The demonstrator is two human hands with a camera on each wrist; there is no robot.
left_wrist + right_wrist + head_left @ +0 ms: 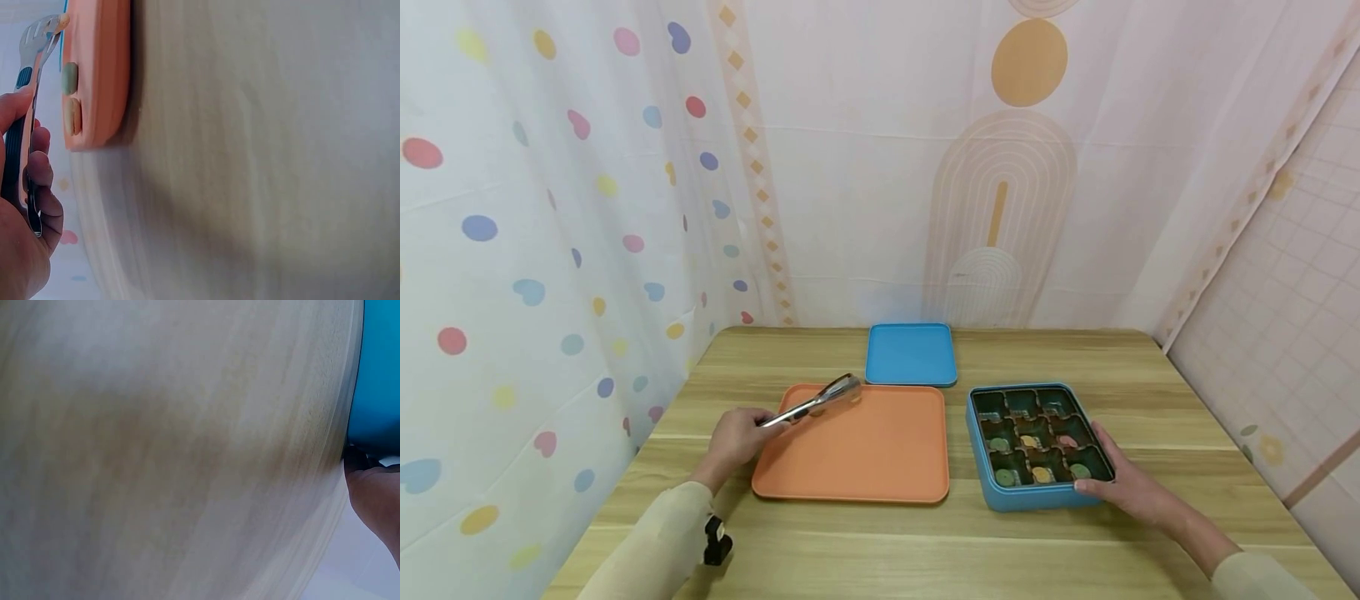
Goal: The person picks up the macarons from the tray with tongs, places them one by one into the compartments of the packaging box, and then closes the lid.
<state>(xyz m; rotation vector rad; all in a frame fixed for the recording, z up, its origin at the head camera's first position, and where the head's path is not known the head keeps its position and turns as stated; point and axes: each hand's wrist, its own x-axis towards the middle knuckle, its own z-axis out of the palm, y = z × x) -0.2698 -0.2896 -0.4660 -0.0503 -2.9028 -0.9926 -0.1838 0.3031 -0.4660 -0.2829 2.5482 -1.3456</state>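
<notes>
My left hand (739, 437) holds metal tongs (808, 407) with dark grip panels, over the left part of an orange tray (880, 454). A tan piece (64, 22) shows at the tongs' tips in the left wrist view; whether it is pinched I cannot tell. Near the tray's edge there lie a green macaron (70, 78) and a tan macaron (73, 117). My right hand (1126, 485) grips the front right corner of a blue box (1030, 498), thumb on the rim. Its brown divided insert holds green, yellow and pink macarons in the middle and front rows.
A smaller blue tray (912, 354) lies behind the orange one, near the back of the wooden table (850, 550). Patterned curtains (850, 183) hang along the table's back and left sides.
</notes>
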